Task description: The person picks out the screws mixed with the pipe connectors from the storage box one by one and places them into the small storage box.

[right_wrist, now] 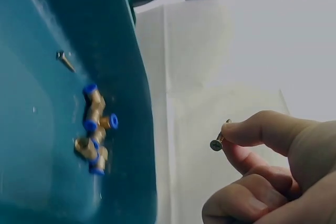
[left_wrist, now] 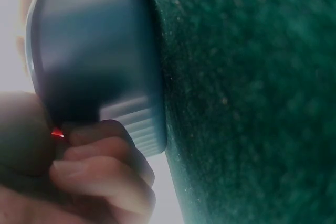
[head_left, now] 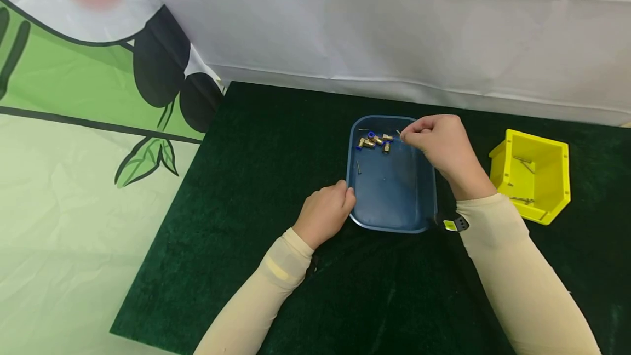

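Note:
A blue tray [head_left: 389,196] lies on the dark green cloth, and my left hand [head_left: 326,210] grips its left rim. In the left wrist view, curled fingers [left_wrist: 100,166] press against the tray's outer wall [left_wrist: 100,51]. Over the tray's far right corner, my right hand [head_left: 439,141] pinches a small screw [right_wrist: 218,141] between thumb and forefinger, its flat head showing. Inside the tray, several brass fittings with blue collars [right_wrist: 94,124] are bunched at the far end. A loose screw [right_wrist: 65,61] lies apart from them, towards the tray's left side.
To the right of the tray stands a yellow bin [head_left: 534,174] with several screws [head_left: 522,200] on its floor. The green-covered table [head_left: 256,141] meets a white cloth backdrop [head_left: 394,32] behind; a printed sheet [head_left: 74,190] hangs at the left.

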`<state>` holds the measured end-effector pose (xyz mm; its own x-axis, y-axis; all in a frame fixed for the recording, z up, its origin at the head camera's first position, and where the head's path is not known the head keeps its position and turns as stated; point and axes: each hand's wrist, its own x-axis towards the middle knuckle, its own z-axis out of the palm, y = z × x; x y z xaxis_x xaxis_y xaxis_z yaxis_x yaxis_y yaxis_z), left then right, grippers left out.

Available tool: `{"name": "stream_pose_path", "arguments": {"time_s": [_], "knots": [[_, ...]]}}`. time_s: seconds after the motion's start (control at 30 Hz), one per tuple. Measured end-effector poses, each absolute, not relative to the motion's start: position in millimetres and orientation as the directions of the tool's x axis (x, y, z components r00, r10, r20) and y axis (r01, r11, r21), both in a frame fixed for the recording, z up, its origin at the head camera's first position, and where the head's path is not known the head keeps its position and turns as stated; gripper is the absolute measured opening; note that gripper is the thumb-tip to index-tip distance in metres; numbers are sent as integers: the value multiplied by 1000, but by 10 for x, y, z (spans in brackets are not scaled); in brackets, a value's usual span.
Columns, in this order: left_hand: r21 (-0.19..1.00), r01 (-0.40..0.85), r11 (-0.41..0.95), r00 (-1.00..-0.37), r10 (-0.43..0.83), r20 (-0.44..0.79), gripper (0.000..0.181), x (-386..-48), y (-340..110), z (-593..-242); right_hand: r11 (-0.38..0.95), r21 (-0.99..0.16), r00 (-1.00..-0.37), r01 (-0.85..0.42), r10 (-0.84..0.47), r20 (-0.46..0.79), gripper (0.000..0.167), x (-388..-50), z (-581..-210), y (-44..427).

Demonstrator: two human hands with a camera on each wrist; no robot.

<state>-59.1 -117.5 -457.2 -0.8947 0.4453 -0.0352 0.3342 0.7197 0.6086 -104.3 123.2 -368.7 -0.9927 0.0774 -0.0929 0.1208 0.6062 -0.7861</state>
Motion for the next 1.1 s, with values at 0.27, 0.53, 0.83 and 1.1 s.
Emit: {"name": "stream_pose_path", "arguments": {"time_s": [0.27, 0.53, 0.83, 1.1], "knots": [[618, 345, 706, -890, 456, -24, 32, -590, -1174, -4581, 594, -779, -979, 199, 160, -128, 35, -819, -3706, 1600], [615, 340, 711, -891, 452, -30, 31, -588, -1179, -4587, 599, -747, -954, 289, 242, -175, 47, -552, -3730, 2019], [599, 327, 731, -898, 437, -44, 32, -577, -1209, -4558, 493, -742, -866, 455, 437, -241, 37, -343, -3725, 2393], [613, 338, 714, -891, 452, -35, 32, -585, -1204, -4563, 491, -674, -800, 553, 540, -262, 54, -243, -3820, 2565]]}}
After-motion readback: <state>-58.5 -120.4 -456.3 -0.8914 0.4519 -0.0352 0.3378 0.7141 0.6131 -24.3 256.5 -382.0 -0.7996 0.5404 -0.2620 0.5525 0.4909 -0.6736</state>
